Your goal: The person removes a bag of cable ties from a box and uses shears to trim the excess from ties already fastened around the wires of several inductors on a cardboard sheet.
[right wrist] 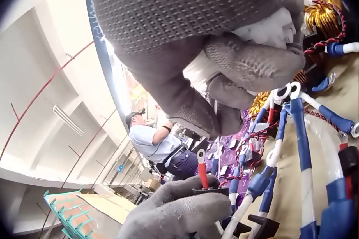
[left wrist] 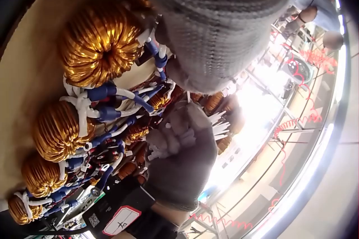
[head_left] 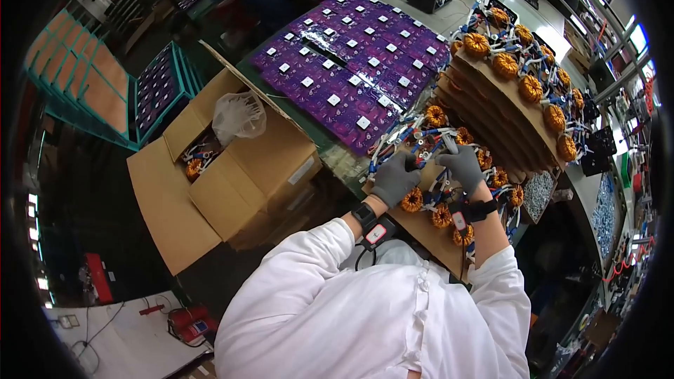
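Observation:
Both hands wear grey gloves over wire-wound ring coils with ring-terminal leads. In the head view my left hand (head_left: 395, 180) bends its fingers among the leads. The right wrist view shows that hand (right wrist: 179, 212) pinching a lead with a red sleeve (right wrist: 203, 173) and a ring terminal on its end. My right hand (head_left: 463, 167) is just to the right, gripping a bundle of thin white strips (left wrist: 220, 127) that fan out past its fingers. Copper-coloured coils (left wrist: 101, 45) with blue-and-white leads (left wrist: 106, 92) lie around both hands on a cardboard sheet (head_left: 428, 238).
Cardboard layers (head_left: 491, 109) bearing more coils are stacked at the right. Purple panels (head_left: 326, 102) with white squares cover the table beyond. An open carton (head_left: 263, 168) stands at the left, a clear plastic bag (head_left: 239, 116) on it. Another person (right wrist: 162, 144) stands across the table.

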Tool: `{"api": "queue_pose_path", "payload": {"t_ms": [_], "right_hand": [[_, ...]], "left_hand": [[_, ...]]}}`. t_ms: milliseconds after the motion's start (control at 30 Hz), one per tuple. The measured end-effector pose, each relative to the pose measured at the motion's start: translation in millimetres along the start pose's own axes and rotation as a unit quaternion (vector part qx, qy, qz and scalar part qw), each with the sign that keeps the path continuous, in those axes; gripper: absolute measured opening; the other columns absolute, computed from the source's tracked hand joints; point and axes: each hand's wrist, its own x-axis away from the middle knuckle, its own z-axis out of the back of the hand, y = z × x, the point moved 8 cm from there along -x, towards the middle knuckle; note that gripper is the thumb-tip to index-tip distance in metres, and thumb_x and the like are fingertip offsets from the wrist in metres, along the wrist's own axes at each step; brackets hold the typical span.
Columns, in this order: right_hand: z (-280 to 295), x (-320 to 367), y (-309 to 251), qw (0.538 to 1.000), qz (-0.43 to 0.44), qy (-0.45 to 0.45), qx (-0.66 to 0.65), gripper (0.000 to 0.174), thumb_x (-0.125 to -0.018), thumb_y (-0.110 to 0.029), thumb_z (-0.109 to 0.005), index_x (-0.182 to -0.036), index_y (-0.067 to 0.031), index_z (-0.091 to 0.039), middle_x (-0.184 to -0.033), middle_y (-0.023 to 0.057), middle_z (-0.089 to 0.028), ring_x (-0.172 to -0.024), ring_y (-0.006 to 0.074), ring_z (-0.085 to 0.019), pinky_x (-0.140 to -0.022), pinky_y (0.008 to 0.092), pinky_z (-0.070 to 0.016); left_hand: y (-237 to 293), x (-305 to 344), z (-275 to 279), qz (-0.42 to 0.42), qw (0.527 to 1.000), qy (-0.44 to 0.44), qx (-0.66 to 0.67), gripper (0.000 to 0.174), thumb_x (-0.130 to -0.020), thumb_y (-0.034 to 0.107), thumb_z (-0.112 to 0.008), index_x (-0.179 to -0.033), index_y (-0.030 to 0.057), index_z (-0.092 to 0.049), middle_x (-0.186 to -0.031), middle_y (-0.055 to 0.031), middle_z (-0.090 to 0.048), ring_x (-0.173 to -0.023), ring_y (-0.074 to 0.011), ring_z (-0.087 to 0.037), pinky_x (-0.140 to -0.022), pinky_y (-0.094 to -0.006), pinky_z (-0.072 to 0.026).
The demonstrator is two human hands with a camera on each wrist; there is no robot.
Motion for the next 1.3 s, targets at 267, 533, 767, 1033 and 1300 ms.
{"api": "queue_pose_path", "payload": {"t_ms": [267,533,767,1033,1300], "right_hand": [[-26.1,8.4,-4.7,0.997,-0.003,-0.04,-0.073,0.016,-0.071,-0.016,-0.072,-0.077,-0.0025,-0.066,-0.063,0.0,-0.055,-0.052,0.0091,-0.048,-0.046,0.0258,-0.0358],[-24.7,-6.7,16.1,0.99,0.008,-0.083,-0.118,0.014,-0.07,-0.008,-0.072,-0.077,0.0016,-0.067,-0.062,0.006,-0.062,-0.045,0.0117,-0.055,-0.041,0.0258,-0.0413],[-28.5,-2.1,8.3,0.996,0.022,-0.061,-0.062,0.015,-0.071,-0.013,-0.073,-0.079,-0.0026,-0.066,-0.063,0.0001,-0.057,-0.046,0.0087,-0.049,-0.04,0.0238,-0.0353],[-36.0,-4.7,19.8,0.992,0.05,0.002,-0.118,0.011,-0.072,-0.007,-0.073,-0.078,0.0004,-0.066,-0.063,0.0005,-0.058,-0.054,0.0082,-0.052,-0.049,0.0232,-0.0379],[-43.2,3.3,17.5,0.988,0.114,0.039,-0.095,0.018,-0.077,-0.008,-0.07,-0.089,0.0049,-0.066,-0.073,0.0024,-0.062,-0.063,0.0093,-0.053,-0.058,0.0258,-0.0431]], "left_hand": [[5.5,1.8,3.0,-0.019,1.0,0.012,0.0,0.033,-0.072,0.022,-0.065,-0.1,0.0052,-0.063,-0.091,-0.0139,-0.067,-0.083,-0.0292,-0.065,-0.077,-0.0369,-0.0515],[1.2,3.4,-6.4,-0.065,0.998,0.005,0.01,0.039,-0.074,0.022,-0.064,-0.109,0.0053,-0.06,-0.101,-0.0177,-0.065,-0.092,-0.0299,-0.064,-0.082,-0.0358,-0.0501],[-1.4,2.1,-8.3,-0.042,0.999,0.012,-0.014,0.038,-0.075,0.02,-0.064,-0.109,0.0053,-0.061,-0.101,-0.017,-0.063,-0.091,-0.0315,-0.063,-0.08,-0.0382,-0.0497],[8.7,-4.5,-4.4,-0.062,0.992,-0.04,-0.106,0.032,-0.078,0.018,-0.062,-0.107,0.0057,-0.063,-0.101,-0.0181,-0.064,-0.09,-0.0333,-0.063,-0.078,-0.0412,-0.05],[23.5,-16.6,0.5,-0.002,0.955,-0.173,-0.24,0.028,-0.075,0.02,-0.064,-0.092,-0.0016,-0.067,-0.088,-0.0216,-0.067,-0.076,-0.0336,-0.067,-0.063,-0.0417,-0.0527]]}}
